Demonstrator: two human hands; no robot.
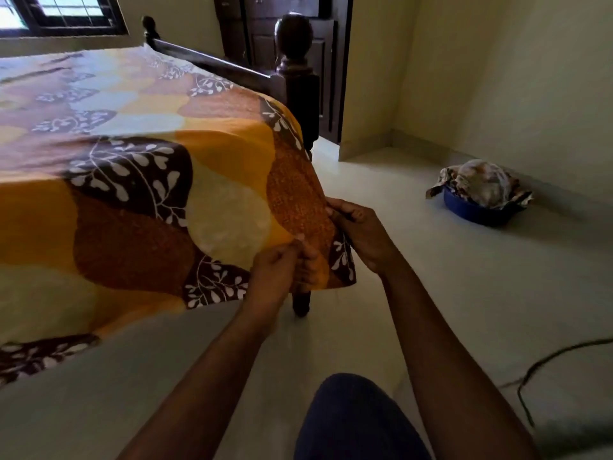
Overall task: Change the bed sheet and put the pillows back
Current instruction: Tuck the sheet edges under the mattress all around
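the sheet lies spread over the bed, its corner hanging at the near right, held by both hands. left hand pinches the hem, fingers curled on cloth; right hand grips the edge just right of it. the tuck probably goes down and left; the bed leg stands right below. a basin of cloth sits far right, well apart.

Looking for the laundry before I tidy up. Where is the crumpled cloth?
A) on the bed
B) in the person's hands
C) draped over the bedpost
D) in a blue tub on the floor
D: the crumpled cloth is heaped in the blue tub standing on the floor.
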